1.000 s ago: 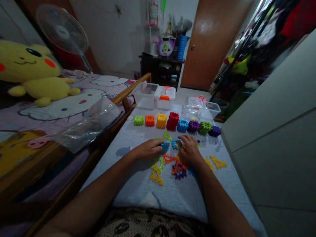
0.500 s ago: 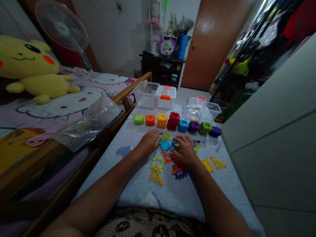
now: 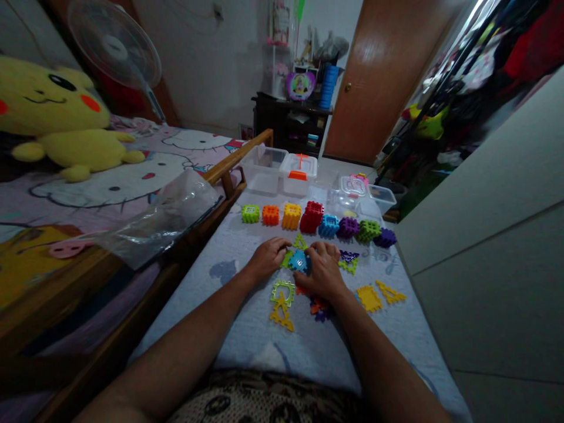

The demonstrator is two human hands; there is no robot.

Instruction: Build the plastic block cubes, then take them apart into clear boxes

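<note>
A blue interlocking tile [image 3: 298, 261] with notched edges lies between my two hands on the bed-sheet-like cloth. My right hand [image 3: 325, 269] has its thumb and index finger at the right edge of this tile, gripping it. My left hand [image 3: 268, 259] rests at the left with loosely bent fingers, tips beside a green tile [image 3: 286, 259] partly under the blue one. A green triangle tile [image 3: 300, 241] lies just beyond. Orange and purple tiles [image 3: 320, 308] are partly hidden below my right hand. Nearer me, a yellow triangle tile [image 3: 281, 314] overlaps a green frame tile [image 3: 284, 292].
Stacks of tiles sorted by colour, such as the red stack [image 3: 312, 218], stand in a row behind my hands. Clear plastic boxes [image 3: 264, 170] sit at the back. At right lie a yellow square tile [image 3: 369, 298] and yellow triangle tile [image 3: 390, 292]. A wooden rail [image 3: 220, 167] borders the left.
My right hand has shifted left, and its fingers now meet the blue tile's right edge. Purple and green tiles right of it show more. My left hand has barely moved.
</note>
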